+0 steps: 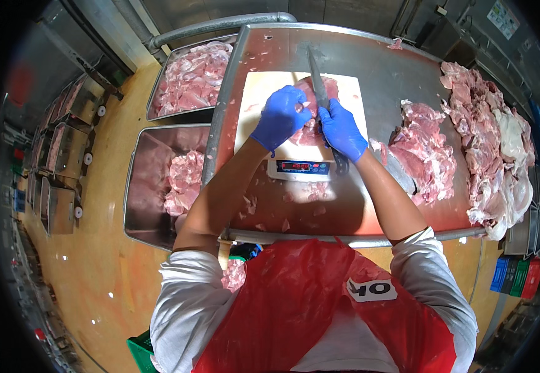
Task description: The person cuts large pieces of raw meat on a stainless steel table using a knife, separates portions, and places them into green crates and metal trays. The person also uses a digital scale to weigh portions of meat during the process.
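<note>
A piece of pink raw meat [311, 89] lies on a white cutting board [257, 84], with a digital scale [298, 168] at the board's near edge. My left hand [282, 115], in a blue glove, grips the meat with curled fingers. My right hand [341, 130], also gloved in blue, holds a long knife [315, 68], its blade pointing away from me across the meat. The meat's middle is partly hidden behind both hands and the blade.
The steel table [388, 68] holds a pile of meat [425, 149] right of the board and a longer heap [484, 143] at the far right. Two steel bins of meat [192, 81] [149, 180] stand at the left. Trolleys [65, 155] line the left side; crates [518, 276] sit lower right.
</note>
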`<move>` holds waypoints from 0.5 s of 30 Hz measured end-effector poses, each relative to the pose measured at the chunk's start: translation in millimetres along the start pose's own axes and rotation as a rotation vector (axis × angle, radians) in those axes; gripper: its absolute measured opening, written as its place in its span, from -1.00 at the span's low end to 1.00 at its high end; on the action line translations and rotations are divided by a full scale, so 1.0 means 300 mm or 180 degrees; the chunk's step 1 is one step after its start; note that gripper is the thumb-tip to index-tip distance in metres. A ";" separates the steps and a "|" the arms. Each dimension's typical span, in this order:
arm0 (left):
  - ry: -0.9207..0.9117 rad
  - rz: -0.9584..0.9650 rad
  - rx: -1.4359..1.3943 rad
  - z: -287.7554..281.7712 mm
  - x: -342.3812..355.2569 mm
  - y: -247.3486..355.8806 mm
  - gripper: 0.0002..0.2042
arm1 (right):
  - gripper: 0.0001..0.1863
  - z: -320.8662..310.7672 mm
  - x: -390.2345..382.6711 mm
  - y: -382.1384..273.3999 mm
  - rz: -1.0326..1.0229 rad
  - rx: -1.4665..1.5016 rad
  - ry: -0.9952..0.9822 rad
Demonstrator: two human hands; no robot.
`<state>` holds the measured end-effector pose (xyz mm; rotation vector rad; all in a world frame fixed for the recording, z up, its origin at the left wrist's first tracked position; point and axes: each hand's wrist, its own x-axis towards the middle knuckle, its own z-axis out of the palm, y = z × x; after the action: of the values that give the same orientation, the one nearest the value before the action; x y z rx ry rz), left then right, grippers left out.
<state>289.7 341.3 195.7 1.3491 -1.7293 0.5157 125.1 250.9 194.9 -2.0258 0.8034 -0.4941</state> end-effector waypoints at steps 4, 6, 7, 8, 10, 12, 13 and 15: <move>0.0046 0.0177 0.0194 -0.028 0.000 0.022 -0.87 | -0.77 0.009 -0.078 0.001 -0.0199 -0.0763 -0.0138; 0.0110 -0.0412 -0.0009 -0.027 -0.026 0.040 -0.89 | -0.75 0.024 -0.205 0.006 -0.0178 -0.0935 -0.0349; 0.0139 -0.0691 -0.0125 -0.023 -0.037 0.049 -0.91 | -0.74 0.028 -0.283 0.022 -0.0048 -0.0900 -0.0507; 0.0251 -0.0810 -0.0233 -0.028 -0.054 0.052 -0.90 | -0.75 0.024 -0.362 0.051 -0.0001 -0.0983 -0.0694; 0.0490 -0.1034 -0.0444 -0.041 -0.077 0.032 -0.89 | -0.77 -0.017 -0.496 0.081 0.0090 -0.1163 -0.1023; 0.0457 -0.0546 0.0287 -0.081 -0.036 0.000 -0.84 | -0.79 -0.072 -0.569 0.093 0.0118 -0.1239 -0.1034; 0.0434 -0.0318 0.0666 -0.102 -0.027 -0.010 -0.82 | -0.80 -0.090 -0.593 0.106 0.0093 -0.1215 -0.0910; 0.0106 -0.0724 -0.0303 -0.073 -0.024 -0.008 -0.87 | -0.80 -0.109 -0.594 0.126 0.0055 -0.1130 -0.0586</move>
<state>300.4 361.0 201.3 1.4381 -1.5297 0.3221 -35.1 341.3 173.3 -2.3462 0.8391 -0.1567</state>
